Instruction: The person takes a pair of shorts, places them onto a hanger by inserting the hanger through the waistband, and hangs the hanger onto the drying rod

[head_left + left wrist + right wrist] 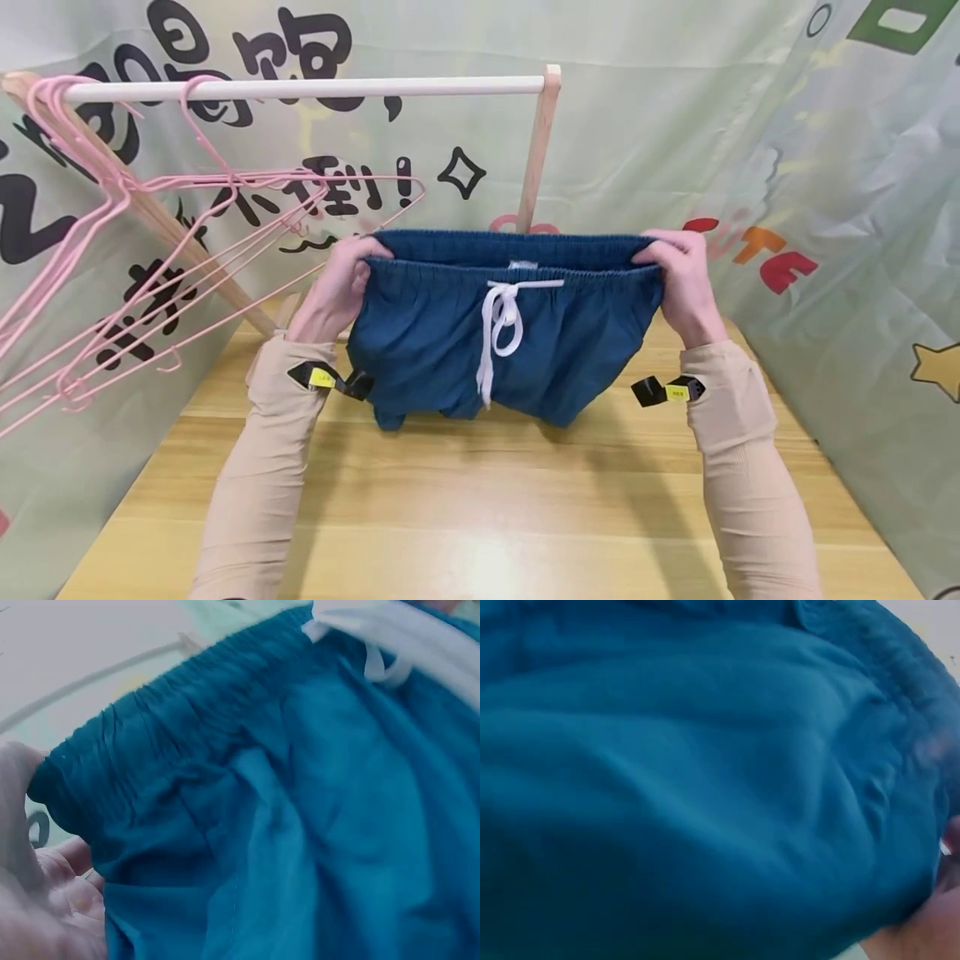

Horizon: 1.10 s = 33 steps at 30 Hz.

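Note:
A pair of blue shorts point(427, 333) with a gathered elastic waist hangs stretched between both hands, above the wooden table. My left hand point(337, 283) grips the waistband at its left end, with the thumb over the edge. At the opposite end my right hand point(681, 279) pinches the waistband the same way. A white drawstring point(504, 317) tied in a bow dangles at the front centre. In the left wrist view the waistband point(172, 712) runs up from the left hand point(45, 900). Blue cloth point(705, 787) fills most of the right wrist view.
Several pink hangers point(232, 179) hang at the left from the white rod point(315, 88) of a wooden-legged rack. Beneath the shorts lies the wooden table point(480, 508). Printed curtains point(847, 208) enclose the back and sides.

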Motion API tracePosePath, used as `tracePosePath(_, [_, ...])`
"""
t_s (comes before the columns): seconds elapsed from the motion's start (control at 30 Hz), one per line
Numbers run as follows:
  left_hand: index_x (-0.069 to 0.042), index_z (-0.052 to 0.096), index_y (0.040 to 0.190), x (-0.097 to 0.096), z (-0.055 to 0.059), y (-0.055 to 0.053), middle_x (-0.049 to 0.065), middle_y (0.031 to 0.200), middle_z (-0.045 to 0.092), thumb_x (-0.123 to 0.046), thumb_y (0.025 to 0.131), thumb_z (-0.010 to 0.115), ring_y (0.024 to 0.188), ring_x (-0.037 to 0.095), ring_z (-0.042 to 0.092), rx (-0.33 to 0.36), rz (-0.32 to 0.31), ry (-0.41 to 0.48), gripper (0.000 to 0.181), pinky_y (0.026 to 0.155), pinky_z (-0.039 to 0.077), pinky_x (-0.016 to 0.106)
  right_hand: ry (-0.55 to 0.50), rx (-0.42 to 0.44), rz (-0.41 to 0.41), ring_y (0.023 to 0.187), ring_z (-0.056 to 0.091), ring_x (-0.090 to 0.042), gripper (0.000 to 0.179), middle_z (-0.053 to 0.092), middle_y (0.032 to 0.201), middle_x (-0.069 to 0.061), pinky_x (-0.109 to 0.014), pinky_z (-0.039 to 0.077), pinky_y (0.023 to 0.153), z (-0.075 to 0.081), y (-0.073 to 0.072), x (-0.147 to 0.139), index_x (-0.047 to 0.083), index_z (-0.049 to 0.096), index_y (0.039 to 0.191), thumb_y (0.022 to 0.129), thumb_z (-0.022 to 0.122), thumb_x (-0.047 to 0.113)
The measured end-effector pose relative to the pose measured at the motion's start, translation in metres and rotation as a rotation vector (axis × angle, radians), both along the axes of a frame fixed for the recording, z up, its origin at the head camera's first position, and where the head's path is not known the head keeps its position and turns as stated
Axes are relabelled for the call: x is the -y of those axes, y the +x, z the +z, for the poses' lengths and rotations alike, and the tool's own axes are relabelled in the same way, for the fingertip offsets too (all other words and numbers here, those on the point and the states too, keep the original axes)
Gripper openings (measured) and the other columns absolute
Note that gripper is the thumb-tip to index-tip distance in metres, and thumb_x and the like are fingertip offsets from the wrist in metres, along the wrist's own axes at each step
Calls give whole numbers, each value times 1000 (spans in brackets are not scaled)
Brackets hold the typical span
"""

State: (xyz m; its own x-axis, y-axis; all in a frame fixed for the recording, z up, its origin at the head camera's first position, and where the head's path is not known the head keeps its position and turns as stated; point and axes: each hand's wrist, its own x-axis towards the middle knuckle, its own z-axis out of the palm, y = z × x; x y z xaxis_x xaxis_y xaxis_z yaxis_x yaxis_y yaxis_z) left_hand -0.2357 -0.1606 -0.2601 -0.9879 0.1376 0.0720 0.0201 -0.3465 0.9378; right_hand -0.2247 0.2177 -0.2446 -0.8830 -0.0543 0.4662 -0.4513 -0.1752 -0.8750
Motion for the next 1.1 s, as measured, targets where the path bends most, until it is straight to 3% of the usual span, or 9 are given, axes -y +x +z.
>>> tracePosePath(0.13, [-15, 74, 76, -10, 13, 2, -10, 84, 69, 2, 94, 40, 75, 5, 61, -167, -5, 116, 42, 70, 48, 15, -180, -123, -156, 57, 63, -10, 34, 70, 65, -2, -20, 51, 57, 10, -5, 4, 0, 73, 68, 81, 46, -16])
tracePosePath(0.2, [-15, 75, 85, -14, 12, 3, -8, 95, 71, 2, 95, 41, 90, 9, 63, -235, 18, 107, 39, 80, 50, 19, -190, -140, -219, 63, 64, -10, 34, 72, 68, -2, -20, 51, 60, 7, -6, 4, 1, 76, 71, 81, 47, -16])
tracePosePath(0.33, [-15, 74, 97, -11, -11, 1, -13, 100, 70, -4, 96, 51, 99, 7, 60, -268, 164, -221, 26, 89, 45, 19, 27, -44, -265, 72, 65, -6, 33, 74, 77, 8, -17, 50, 66, -22, -6, -5, 11, 79, 79, 87, 55, -10])
tracePosePath(0.47, [-1, 72, 110, -3, -47, 0, 3, 113, 72, -12, 97, 55, 106, 12, 59, -202, 214, -594, 25, 100, 42, 24, 317, 116, -268, 79, 62, 1, 30, 70, 80, 23, -13, 48, 74, -62, -4, -14, 24, 76, 81, 91, 59, 1])
tracePosePath(0.57, [6, 70, 111, 0, -73, 4, 19, 120, 68, -16, 98, 49, 110, 21, 59, -139, 198, -729, 33, 103, 42, 31, 484, 222, -263, 82, 59, 5, 24, 67, 83, 24, -15, 47, 81, -87, -1, -16, 9, 77, 91, 94, 53, 7])
tracePosePath(0.7, [4, 71, 107, 3, -99, 12, 20, 117, 69, -20, 99, 42, 110, 28, 61, -63, 210, -822, 39, 100, 44, 36, 606, 332, -240, 85, 56, 6, 37, 71, 99, 2, -23, 44, 90, -108, 4, -15, -15, 68, 106, 97, 44, 12])
tracePosePath(0.77, [3, 72, 101, 3, -109, 16, 18, 115, 70, -20, 98, 41, 109, 29, 62, -59, 231, -853, 39, 98, 45, 37, 608, 383, -228, 88, 54, 5, 38, 69, 105, -3, -25, 42, 93, -116, 6, -13, -13, 68, 106, 96, 43, 13])
tracePosePath(0.87, [1, 72, 90, 3, -118, 21, 16, 106, 71, -17, 97, 43, 101, 28, 64, -89, 265, -857, 35, 92, 47, 34, 558, 437, -210, 89, 52, 1, 33, 65, 97, 4, -23, 41, 92, -125, 11, -11, -6, 70, 99, 95, 43, 13])
tracePosePath(1.1, [4, 71, 78, 2, -131, 33, 15, 95, 70, -9, 92, 45, 96, 25, 64, -152, 290, -829, 32, 85, 47, 25, 349, 505, -147, 71, 52, -1, 35, 53, 67, 16, -19, 47, 73, -140, 24, -3, 21, 63, 63, 91, 47, 5])
